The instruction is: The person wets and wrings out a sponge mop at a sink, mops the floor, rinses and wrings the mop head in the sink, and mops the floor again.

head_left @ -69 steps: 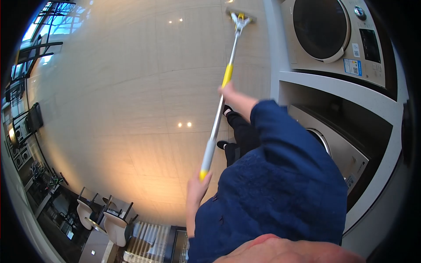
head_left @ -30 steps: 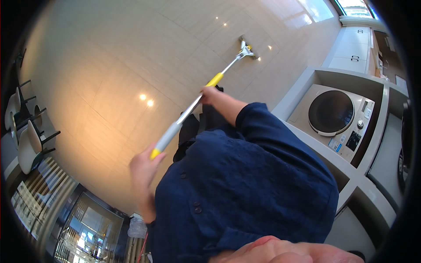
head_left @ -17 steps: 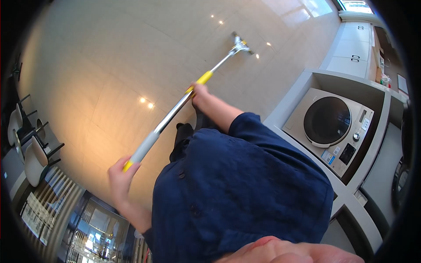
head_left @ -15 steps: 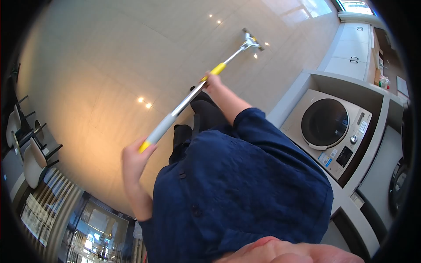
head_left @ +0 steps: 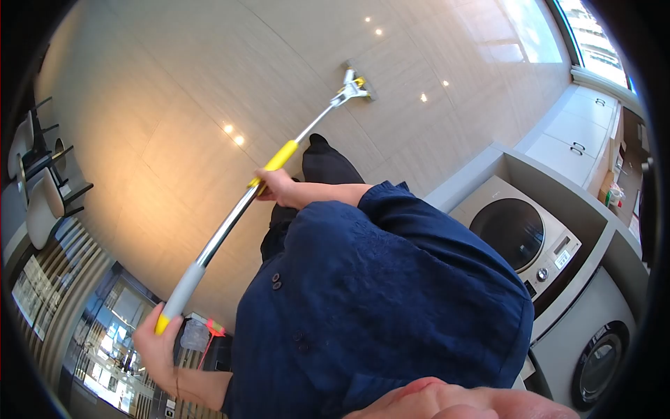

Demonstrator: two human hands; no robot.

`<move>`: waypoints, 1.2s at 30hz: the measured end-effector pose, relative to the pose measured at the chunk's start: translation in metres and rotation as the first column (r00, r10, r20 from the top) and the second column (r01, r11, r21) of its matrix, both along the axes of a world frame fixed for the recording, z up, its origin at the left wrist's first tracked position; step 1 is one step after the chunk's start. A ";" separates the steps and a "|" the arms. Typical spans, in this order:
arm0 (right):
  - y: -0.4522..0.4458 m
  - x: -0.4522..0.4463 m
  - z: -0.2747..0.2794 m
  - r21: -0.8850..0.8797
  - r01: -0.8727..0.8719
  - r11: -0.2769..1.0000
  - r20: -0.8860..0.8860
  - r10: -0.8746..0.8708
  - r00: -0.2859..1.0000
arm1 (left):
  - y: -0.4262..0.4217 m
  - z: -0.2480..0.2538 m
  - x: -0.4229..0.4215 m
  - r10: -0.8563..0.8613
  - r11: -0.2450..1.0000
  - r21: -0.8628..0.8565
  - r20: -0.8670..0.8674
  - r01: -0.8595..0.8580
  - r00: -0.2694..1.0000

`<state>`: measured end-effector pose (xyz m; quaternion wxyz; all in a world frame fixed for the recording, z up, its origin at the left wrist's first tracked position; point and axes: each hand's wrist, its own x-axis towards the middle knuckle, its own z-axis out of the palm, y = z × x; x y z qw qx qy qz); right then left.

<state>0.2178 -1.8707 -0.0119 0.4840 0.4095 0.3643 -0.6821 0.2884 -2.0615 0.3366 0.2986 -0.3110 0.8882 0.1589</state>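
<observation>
Both my hands are closed around a mop (head_left: 225, 227) with a silver pole and yellow and grey grips. My left hand (head_left: 155, 335) holds the yellow-tipped top end, at lower left. Further down the pole, my right hand (head_left: 278, 187) wraps round it at the lower edge of the yellow sleeve (head_left: 283, 155). The mop head (head_left: 357, 86), white and grey with a yellow part, rests on the tiled floor (head_left: 174, 91) in front of my feet. A dark shoe (head_left: 318, 140) shows beside the pole.
To the right, a front-loading washer (head_left: 513, 230) sits in a grey frame, with another round-door machine (head_left: 586, 349) nearer. White cabinets (head_left: 569, 136) run beyond, under a window (head_left: 593, 42). Chairs (head_left: 45, 202) stand on the left. A red-handled item (head_left: 215, 328) is near my left forearm.
The mop head has moved left and slightly nearer across the floor. Both hands have come back down and left with the pole, and the view has shifted.
</observation>
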 end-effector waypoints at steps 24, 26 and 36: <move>-0.070 -0.031 0.000 0.037 -0.118 0.992 0.076 0.115 0.990 | -0.049 0.001 0.003 0.180 0.984 -0.004 -0.060 -0.181 0.982; -0.083 -0.035 -0.001 0.002 -0.105 0.995 0.023 0.105 0.994 | -0.075 -0.002 0.008 0.185 0.982 0.084 -0.203 -0.171 0.961; 0.023 -0.138 -0.104 0.492 0.190 0.849 -0.116 -0.153 0.981 | -0.043 -0.166 -0.110 -0.466 0.820 0.238 -0.253 0.521 0.848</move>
